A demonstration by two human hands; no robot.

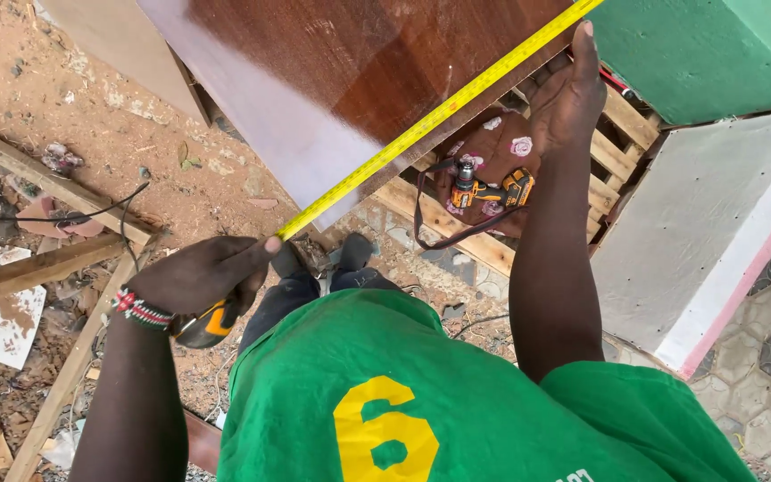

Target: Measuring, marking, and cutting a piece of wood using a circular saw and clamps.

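My left hand (pixel 203 277), at about eight o'clock in the view, is closed around the orange and black case of a tape measure (pixel 205 323), with my thumb pressed on the yellow tape blade (pixel 430 120) where it leaves the case. The blade runs up toward one o'clock along the lower edge of a glossy brown board (pixel 350 71). My right hand (pixel 568 94), up at one o'clock, lies flat with the fingers stretched out, pinning the far part of the blade against the board's edge. Just below that hand, at about two o'clock from centre, an orange and black cordless drill (pixel 493 190) rests on a maroon flowered bag (pixel 493 156), which sits on a wooden pallet (pixel 622 143). A green block (pixel 707 54) stands at the upper right, and loose timber strips (pixel 37 268) lie on the dirt at nine o'clock.
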